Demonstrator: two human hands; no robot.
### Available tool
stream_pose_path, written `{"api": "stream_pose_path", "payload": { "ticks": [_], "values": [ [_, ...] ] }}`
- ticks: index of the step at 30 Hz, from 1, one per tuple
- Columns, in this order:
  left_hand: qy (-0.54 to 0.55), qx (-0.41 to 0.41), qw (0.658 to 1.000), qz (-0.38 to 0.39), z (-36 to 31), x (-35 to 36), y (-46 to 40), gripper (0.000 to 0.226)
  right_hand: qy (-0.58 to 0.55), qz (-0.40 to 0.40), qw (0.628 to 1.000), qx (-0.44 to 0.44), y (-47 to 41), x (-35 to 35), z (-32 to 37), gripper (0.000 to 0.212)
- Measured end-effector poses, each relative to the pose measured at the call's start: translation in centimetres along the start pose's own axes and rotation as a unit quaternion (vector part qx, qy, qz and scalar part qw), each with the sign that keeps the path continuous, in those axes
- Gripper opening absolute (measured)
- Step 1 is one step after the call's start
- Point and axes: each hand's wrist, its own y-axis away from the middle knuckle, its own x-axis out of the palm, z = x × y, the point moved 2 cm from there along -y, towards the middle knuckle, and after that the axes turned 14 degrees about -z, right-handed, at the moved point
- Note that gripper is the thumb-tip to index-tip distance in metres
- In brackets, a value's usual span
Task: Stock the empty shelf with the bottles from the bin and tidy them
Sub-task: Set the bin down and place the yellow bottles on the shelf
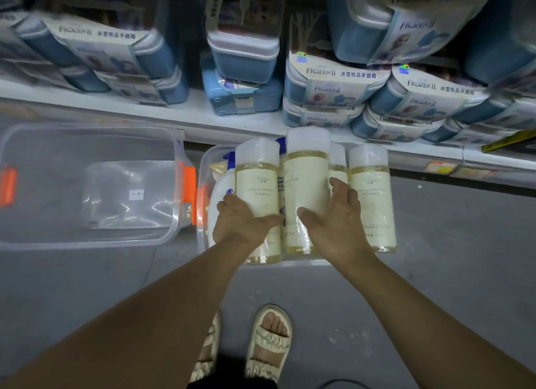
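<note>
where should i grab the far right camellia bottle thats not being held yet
Take the far-right bottle around its mid-body, across the label, coming from its open right side. It is a plain cylinder with nothing beside it there, while the right hand and the neighbouring bottle crowd its left.

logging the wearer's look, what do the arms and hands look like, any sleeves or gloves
Both arms are bare up to the frame edge, with no sleeves in view. The left hand and right hand wear no gloves, and no rings, watch or bands show.
</note>
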Motion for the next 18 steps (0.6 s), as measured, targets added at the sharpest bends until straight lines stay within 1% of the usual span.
{"api": "stream_pose_path", "payload": {
  "ticks": [2, 4, 7, 8, 10, 11, 12, 14, 16, 18],
  "values": [
    [0.039, -0.019, 0.999, 0.005, 0.5, -0.7, 0.0, 0.092, 0.0, -0.005, 1.0, 0.007, 0.1, 0.2, 0.2, 0.077],
    [0.077, -0.029, 0.997, 0.01, 1.2, -1.6, -0.1, 0.094, 0.008, -0.012, 1.0, 0.021, 0.3, 0.5, 0.6, 0.083],
    [0.112, -0.032, 0.993, 0.015, 1.9, -3.0, -0.9, 0.075, 0.071, -0.038, 0.996, 0.044, 0.2, 1.4, 1.6, 0.104],
    [0.114, -0.028, 0.993, 0.015, 2.1, -3.4, -1.3, 0.074, 0.102, -0.053, 0.992, 0.049, 0.0, 1.9, 2.0, 0.11],
    [0.112, -0.016, 0.994, 0.005, 2.3, -4.1, -1.9, 0.087, 0.162, -0.076, 0.982, 0.052, -0.4, 2.7, 2.7, 0.116],
    [0.108, -0.012, 0.994, -0.001, 2.4, -4.3, -2.2, 0.093, 0.183, -0.084, 0.978, 0.053, -0.6, 3.1, 2.9, 0.117],
    [0.107, -0.007, 0.994, -0.006, 2.4, -4.6, -2.3, 0.093, 0.195, -0.089, 0.975, 0.057, -0.8, 3.4, 3.0, 0.116],
    [0.106, 0.001, 0.994, -0.01, 2.6, -4.8, -2.6, 0.08, 0.193, -0.096, 0.974, 0.074, -1.0, 3.8, 2.8, 0.109],
    [0.113, 0.004, 0.994, -0.012, 2.9, -4.7, -2.9, 0.075, 0.163, -0.099, 0.977, 0.092, -1.3, 3.9, 2.4, 0.097],
    [0.12, 0.005, 0.993, -0.01, 3.1, -4.6, -3.0, 0.073, 0.1, -0.1, 0.984, 0.104, -1.4, 3.8, 2.1, 0.087]
  ]
}}
